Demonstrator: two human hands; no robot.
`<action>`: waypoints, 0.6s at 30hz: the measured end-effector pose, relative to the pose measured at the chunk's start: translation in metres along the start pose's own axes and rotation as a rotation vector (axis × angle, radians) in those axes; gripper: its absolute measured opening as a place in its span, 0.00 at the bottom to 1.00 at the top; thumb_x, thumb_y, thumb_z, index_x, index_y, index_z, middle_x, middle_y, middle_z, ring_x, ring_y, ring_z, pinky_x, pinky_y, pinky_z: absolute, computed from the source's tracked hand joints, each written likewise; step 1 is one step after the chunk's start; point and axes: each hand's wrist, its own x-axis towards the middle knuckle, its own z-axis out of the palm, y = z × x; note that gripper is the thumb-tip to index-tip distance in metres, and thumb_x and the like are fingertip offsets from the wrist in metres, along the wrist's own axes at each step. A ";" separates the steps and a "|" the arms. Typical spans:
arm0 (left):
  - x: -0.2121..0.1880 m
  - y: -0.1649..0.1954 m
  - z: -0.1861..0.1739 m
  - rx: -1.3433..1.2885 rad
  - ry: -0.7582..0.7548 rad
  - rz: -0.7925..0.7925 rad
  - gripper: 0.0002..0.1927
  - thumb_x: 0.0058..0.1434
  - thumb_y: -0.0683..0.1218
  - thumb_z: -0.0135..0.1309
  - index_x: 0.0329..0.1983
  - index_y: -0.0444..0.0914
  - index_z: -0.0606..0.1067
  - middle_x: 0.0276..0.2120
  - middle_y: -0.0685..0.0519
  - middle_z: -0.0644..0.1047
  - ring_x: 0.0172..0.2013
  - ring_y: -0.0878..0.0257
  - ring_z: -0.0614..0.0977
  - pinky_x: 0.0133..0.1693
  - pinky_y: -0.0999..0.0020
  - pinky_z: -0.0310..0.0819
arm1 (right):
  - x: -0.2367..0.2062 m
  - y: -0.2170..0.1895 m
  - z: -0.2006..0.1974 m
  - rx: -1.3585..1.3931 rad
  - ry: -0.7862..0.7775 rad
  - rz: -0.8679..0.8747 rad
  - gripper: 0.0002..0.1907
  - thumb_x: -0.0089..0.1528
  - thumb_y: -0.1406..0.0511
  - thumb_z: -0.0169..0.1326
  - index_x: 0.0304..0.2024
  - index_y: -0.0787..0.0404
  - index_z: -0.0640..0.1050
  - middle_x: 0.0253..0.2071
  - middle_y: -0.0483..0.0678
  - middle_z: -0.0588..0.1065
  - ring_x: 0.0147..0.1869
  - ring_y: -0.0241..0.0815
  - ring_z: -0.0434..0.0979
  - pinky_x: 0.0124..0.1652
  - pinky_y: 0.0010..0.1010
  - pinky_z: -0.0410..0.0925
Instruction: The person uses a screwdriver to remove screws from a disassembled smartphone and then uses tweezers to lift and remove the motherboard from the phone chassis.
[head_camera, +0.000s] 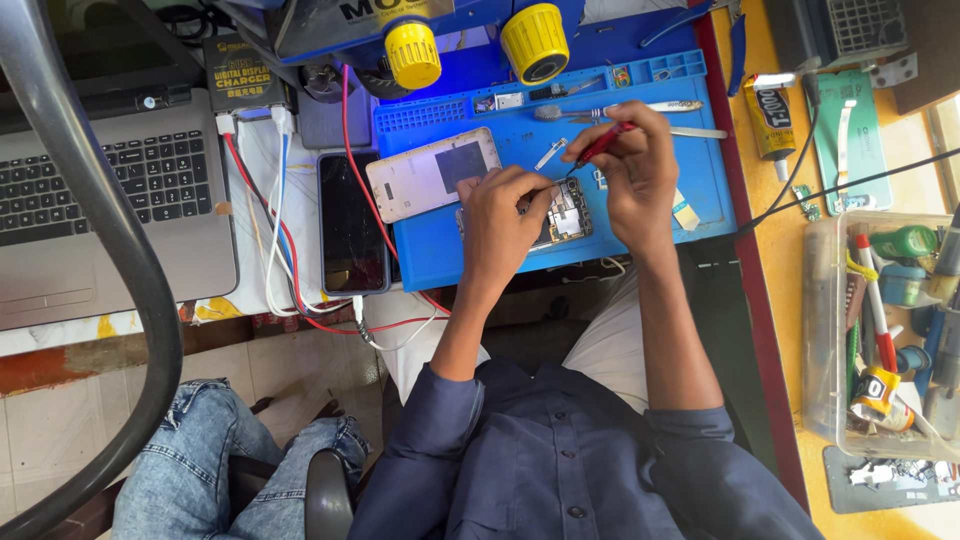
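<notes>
Holding the opened phone (562, 218) steady under your left hand (507, 215); right hand (640, 175) grips red screwdriver (600, 146). Back cover (432, 172) already off; circuit board work unfinished.

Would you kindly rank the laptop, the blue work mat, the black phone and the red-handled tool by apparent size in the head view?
1. laptop, partly cut off
2. blue work mat
3. black phone
4. red-handled tool, in the right hand
</notes>
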 end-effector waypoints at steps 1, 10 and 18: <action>0.002 0.000 0.001 0.001 0.012 -0.001 0.04 0.59 0.46 0.64 0.31 0.40 0.83 0.27 0.57 0.79 0.32 0.62 0.78 0.46 0.60 0.58 | 0.000 0.002 0.000 0.034 0.014 -0.011 0.26 0.71 0.85 0.44 0.65 0.59 0.61 0.46 0.59 0.76 0.52 0.48 0.81 0.56 0.38 0.76; 0.004 -0.003 0.006 0.026 0.033 0.022 0.04 0.58 0.46 0.65 0.30 0.41 0.84 0.27 0.58 0.80 0.32 0.62 0.77 0.45 0.61 0.57 | -0.002 0.005 -0.002 0.163 0.060 -0.003 0.30 0.72 0.83 0.50 0.69 0.55 0.59 0.46 0.59 0.76 0.51 0.49 0.81 0.56 0.42 0.77; 0.004 -0.002 0.003 0.021 0.022 0.010 0.04 0.57 0.46 0.65 0.28 0.42 0.84 0.25 0.58 0.80 0.32 0.63 0.77 0.44 0.61 0.56 | -0.003 0.001 0.005 0.125 0.019 0.036 0.30 0.70 0.84 0.49 0.68 0.56 0.60 0.46 0.60 0.76 0.51 0.48 0.81 0.57 0.42 0.76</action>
